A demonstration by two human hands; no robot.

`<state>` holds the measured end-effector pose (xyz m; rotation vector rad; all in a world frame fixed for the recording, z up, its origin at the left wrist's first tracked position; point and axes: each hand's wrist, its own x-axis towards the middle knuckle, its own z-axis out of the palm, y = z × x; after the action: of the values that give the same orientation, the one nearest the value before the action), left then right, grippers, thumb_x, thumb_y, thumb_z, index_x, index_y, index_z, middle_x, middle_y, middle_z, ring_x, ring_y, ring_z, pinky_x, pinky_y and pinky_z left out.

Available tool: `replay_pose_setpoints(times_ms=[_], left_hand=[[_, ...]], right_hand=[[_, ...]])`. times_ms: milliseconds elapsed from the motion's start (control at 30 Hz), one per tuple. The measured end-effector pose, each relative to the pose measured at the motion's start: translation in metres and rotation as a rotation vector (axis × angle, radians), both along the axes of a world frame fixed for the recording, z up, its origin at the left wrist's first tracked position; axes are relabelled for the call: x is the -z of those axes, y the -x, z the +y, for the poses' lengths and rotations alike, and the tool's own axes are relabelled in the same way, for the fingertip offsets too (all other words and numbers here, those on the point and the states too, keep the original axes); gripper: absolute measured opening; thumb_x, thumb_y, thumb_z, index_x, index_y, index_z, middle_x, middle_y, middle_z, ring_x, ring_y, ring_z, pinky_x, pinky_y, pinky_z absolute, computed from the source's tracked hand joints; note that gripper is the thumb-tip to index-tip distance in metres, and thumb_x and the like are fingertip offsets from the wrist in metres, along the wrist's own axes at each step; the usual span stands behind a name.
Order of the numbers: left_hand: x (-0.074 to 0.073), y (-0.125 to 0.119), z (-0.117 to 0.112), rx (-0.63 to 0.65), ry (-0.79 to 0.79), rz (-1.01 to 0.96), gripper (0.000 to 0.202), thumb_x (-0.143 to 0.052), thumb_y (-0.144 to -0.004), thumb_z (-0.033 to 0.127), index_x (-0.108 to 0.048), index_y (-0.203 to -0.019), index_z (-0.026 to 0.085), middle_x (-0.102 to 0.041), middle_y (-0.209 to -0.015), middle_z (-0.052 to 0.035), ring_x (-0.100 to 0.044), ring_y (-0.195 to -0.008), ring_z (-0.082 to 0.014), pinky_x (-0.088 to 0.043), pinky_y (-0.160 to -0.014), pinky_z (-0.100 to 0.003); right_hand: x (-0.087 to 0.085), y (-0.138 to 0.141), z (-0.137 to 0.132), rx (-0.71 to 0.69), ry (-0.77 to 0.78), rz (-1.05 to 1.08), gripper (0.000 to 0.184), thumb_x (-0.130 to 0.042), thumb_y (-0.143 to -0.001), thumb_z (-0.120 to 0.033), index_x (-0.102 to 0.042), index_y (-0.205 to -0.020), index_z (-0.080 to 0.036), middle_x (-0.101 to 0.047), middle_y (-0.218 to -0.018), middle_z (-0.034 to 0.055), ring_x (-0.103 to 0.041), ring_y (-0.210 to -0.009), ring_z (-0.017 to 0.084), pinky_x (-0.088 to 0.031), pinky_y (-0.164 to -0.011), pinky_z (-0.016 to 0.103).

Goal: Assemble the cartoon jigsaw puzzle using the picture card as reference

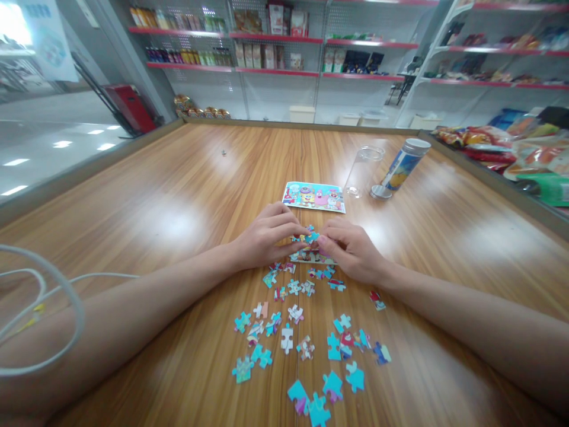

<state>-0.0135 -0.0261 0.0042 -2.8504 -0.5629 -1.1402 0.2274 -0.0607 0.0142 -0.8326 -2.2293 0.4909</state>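
Note:
My left hand (275,233) and my right hand (352,248) meet near the middle of the table. Between their fingertips is a blue jigsaw puzzle piece (312,237), pinched by both. Just beneath lies a partly joined strip of puzzle (306,256), largely covered by my hands. Behind them a colourful cartoon picture card (313,196) lies flat. Many loose puzzle pieces (287,338) are scattered on the near side, mostly blue, one of them plain white. A red and white puzzle piece (377,300) lies apart, by my right forearm.
On the wooden table (213,196), a clear plastic cylinder (362,172) stands beside a blue can (405,164) and a round metal lid (381,192). A white cable (75,308) loops at the left. Stocked shelves (275,40) line the back; packaged goods (484,142) sit at the right.

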Motion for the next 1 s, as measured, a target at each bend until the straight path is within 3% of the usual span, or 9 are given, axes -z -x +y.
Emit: replay_pose_setpoints(times_ms=[167, 300, 467, 667, 800, 1000], left_hand=[[-0.0012, 0.0016, -0.0005, -0.014, 0.026, 0.024, 0.021, -0.067, -0.092, 0.036, -0.07, -0.105, 0.021, -0.071, -0.092, -0.0057, -0.058, -0.092, -0.0195, -0.047, -0.086, -0.036], [-0.002, 0.0019, -0.001, 0.004, 0.02, 0.038, 0.022, -0.068, -0.091, 0.034, -0.07, -0.109, 0.021, -0.071, -0.094, -0.0055, -0.057, -0.092, -0.0197, -0.047, -0.087, -0.036], [-0.0002, 0.0012, 0.0001, 0.019, 0.017, 0.032, 0.021, -0.067, -0.092, 0.029, -0.07, -0.112, 0.023, -0.071, -0.093, -0.005, -0.056, -0.092, -0.0194, -0.047, -0.087, -0.036], [-0.0045, 0.0003, -0.0005, 0.055, 0.238, -0.024, 0.014, -0.063, -0.095, 0.031, -0.071, -0.095, 0.02, -0.072, -0.09, -0.0058, -0.059, -0.09, -0.0185, -0.047, -0.088, -0.037], [-0.0061, 0.0044, 0.0022, 0.008, 0.41, -0.107, 0.017, -0.059, -0.096, 0.032, -0.069, -0.091, 0.018, -0.07, -0.09, -0.0047, -0.057, -0.092, -0.0184, -0.047, -0.088, -0.036], [-0.0058, 0.0065, 0.0043, 0.0, 0.438, -0.033, 0.023, -0.057, -0.096, 0.034, -0.067, -0.084, 0.018, -0.069, -0.087, -0.0035, -0.055, -0.09, -0.0185, -0.044, -0.089, -0.036]], right_hand=[[-0.0022, 0.0001, -0.0008, 0.063, 0.028, 0.043, 0.031, -0.052, -0.099, -0.027, -0.061, -0.071, -0.018, -0.058, -0.07, 0.001, -0.051, -0.07, 0.015, -0.038, -0.069, 0.031], [-0.0003, -0.0003, -0.0013, 0.094, 0.049, 0.08, 0.017, -0.058, -0.096, -0.028, -0.069, -0.089, -0.018, -0.067, -0.079, 0.0026, -0.057, -0.075, 0.016, -0.042, -0.071, 0.031], [0.0026, -0.0004, -0.0008, 0.081, 0.023, 0.055, 0.011, -0.064, -0.092, -0.027, -0.07, -0.09, -0.018, -0.066, -0.077, 0.0022, -0.055, -0.073, 0.015, -0.042, -0.069, 0.031], [0.0026, 0.001, 0.0001, 0.086, -0.005, 0.047, 0.01, -0.066, -0.092, -0.026, -0.071, -0.086, -0.019, -0.064, -0.074, 0.0009, -0.054, -0.073, 0.015, -0.042, -0.07, 0.031], [0.0014, 0.0022, 0.0007, 0.034, -0.047, 0.014, 0.011, -0.065, -0.093, -0.024, -0.072, -0.086, -0.02, -0.063, -0.071, -0.0002, -0.055, -0.072, 0.015, -0.041, -0.074, 0.032], [0.0037, 0.0005, 0.0015, 0.05, -0.062, 0.024, 0.006, -0.067, -0.091, -0.024, -0.072, -0.09, -0.02, -0.065, -0.075, 0.0002, -0.056, -0.074, 0.015, -0.041, -0.075, 0.033]])
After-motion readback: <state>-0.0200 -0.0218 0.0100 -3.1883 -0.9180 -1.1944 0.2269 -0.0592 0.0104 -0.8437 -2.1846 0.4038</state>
